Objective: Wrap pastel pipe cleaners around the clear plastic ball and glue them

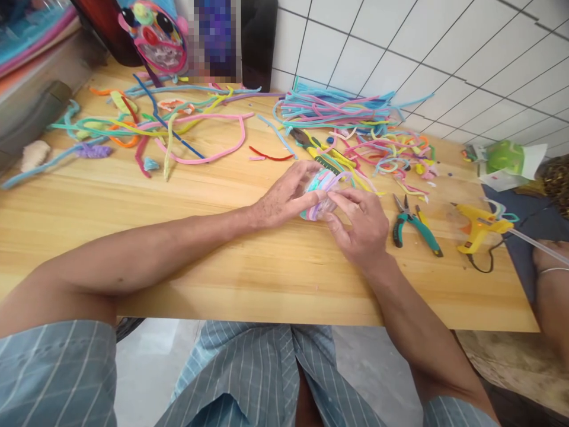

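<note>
And here we have it, the pipe-cleaner coil (323,190), a small pastel wrap of pink, lilac and mint, sitting low on the wooden table (178,237) right between our two hands. Our left hand (287,196) comes at it from the left, fingers laid over its top and near side. Our right hand (362,225) meets it from the right, thumb and forefinger pinched on its edge. Both hands are closed on the coil, so neither is nearer; it lies dead centre, fingertips almost touching across it. Its bands seem stacked upward from the table, though our fingers hide too much to call the long axis for sure.

Moving outward: just right of our right hand lie teal-handled pliers (415,226), and beyond them a yellow hot glue gun (480,225). Just past our fingertips sits a yellow-handled tool (320,156), with a heap of pipe cleaners (347,110) behind it. Far off our left hand, loose pipe cleaners (169,124) sprawl. Another person's arm (551,279) edges in, far right.
</note>
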Motion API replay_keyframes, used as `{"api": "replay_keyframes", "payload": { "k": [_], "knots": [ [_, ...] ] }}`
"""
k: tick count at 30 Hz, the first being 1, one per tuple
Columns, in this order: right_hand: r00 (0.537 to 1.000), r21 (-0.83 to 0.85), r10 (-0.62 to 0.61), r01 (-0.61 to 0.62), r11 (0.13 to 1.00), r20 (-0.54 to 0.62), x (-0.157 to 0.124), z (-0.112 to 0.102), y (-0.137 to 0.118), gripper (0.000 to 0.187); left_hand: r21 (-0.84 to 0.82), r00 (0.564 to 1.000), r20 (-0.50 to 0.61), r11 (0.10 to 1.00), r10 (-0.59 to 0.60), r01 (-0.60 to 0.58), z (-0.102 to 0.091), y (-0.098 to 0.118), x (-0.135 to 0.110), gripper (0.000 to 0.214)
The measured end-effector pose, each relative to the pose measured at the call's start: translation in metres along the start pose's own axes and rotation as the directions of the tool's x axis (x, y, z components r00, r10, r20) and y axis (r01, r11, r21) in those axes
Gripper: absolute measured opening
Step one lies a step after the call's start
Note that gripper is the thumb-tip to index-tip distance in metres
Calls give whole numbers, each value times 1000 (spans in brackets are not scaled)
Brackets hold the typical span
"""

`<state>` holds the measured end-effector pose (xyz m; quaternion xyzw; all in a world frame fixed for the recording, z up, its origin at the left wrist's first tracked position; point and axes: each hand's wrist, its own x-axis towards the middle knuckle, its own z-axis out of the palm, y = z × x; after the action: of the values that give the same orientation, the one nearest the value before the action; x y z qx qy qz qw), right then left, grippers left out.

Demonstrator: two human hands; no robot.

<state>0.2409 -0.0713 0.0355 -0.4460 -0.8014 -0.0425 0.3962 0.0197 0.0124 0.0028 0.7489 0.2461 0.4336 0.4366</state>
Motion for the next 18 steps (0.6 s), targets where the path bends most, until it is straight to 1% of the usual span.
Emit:
{"api": "replay_keyframes", "payload": {
  "k": [3,5,8,10,15,18],
  "knots": [
    [997,-36,50,-48,998,55,1,-1,-1,29,15,1000,-2,1000,17,-17,0,-1,0,65],
    [995,-33,73,-71,997,74,1,-4,-3,31,20,1000,-3,999,29,-29,1,-3,0,66],
    [993,20,99,-100,995,56,1,-7,-4,40,12,999,-6,999,35,-35,1,-6,1,70],
    [992,48,119,-121,991,50,1,-7,-4,42,6,999,-4,999,32,-32,1,-7,1,72],
    [993,19,91,-93,996,73,-1,-3,-1,36,-5,1000,10,1000,-5,5,0,-4,1,70],
    [997,-32,56,-54,998,51,-2,-2,0,34,7,1000,11,1000,8,-8,0,-4,1,70]
  ]
}}
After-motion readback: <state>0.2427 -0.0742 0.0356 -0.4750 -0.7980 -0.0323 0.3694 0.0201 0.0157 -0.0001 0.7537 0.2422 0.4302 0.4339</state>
